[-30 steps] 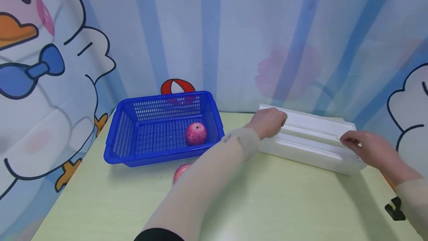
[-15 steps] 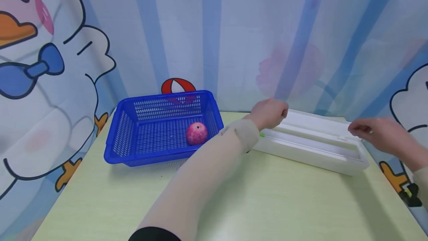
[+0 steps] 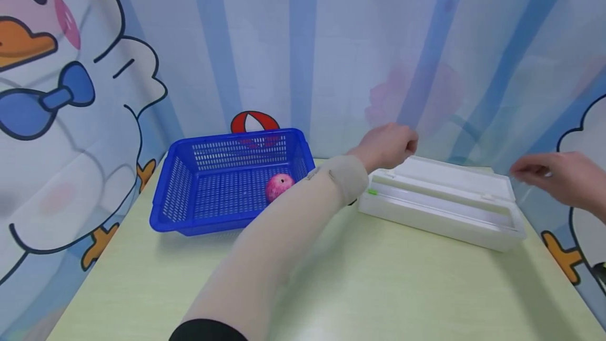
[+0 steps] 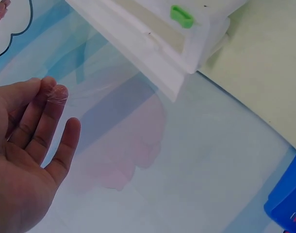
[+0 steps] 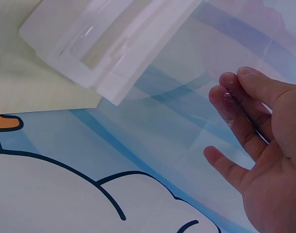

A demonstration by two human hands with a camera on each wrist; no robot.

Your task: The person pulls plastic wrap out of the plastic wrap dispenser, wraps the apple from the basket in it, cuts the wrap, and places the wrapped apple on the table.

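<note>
Cling film (image 4: 57, 94), clear and crinkled at the fingertips, is pinched by my left hand (image 3: 385, 145) between thumb and fingers. My right hand (image 3: 563, 177) pinches it too, and the sheer film (image 5: 201, 141) shows as faint glints and lines in the right wrist view. Both hands are above and behind the long white cling film dispenser (image 3: 440, 219), left hand over its left end, right hand beyond its right end. The dispenser's lid (image 3: 466, 179) is tipped back toward the curtain. A green slider (image 3: 373, 192) sits at its left end.
A blue perforated basket (image 3: 227, 220) stands at the table's left back, holding one red apple (image 3: 278, 186) partly covered by my left sleeve (image 3: 279, 246). A printed curtain (image 3: 341, 57) rises right behind the table (image 3: 360, 283).
Both hands have risen away from the dispenser toward the curtain, the right one also moving outward, with film drawn up between them. A second apple before the basket is now hidden by the left sleeve.
</note>
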